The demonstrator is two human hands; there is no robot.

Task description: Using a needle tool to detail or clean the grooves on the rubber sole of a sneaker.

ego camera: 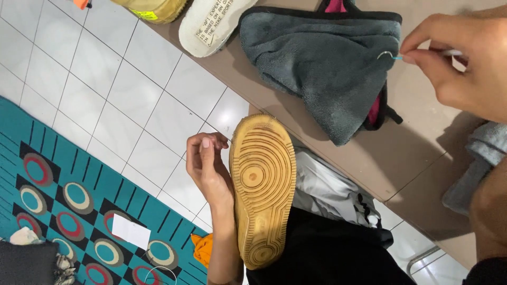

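In the middle of the view, a tan shoe stands sole up on the person's lap, and the left hand is just beside its left edge, its fingers pressed together as if pinching a thread too thin to see clearly. At the far right, the right hand pinches a curved needle above the grey towel on the brown table, well apart from the shoe. The sewing seems to be in the middle; how much edge is left, I cannot tell.
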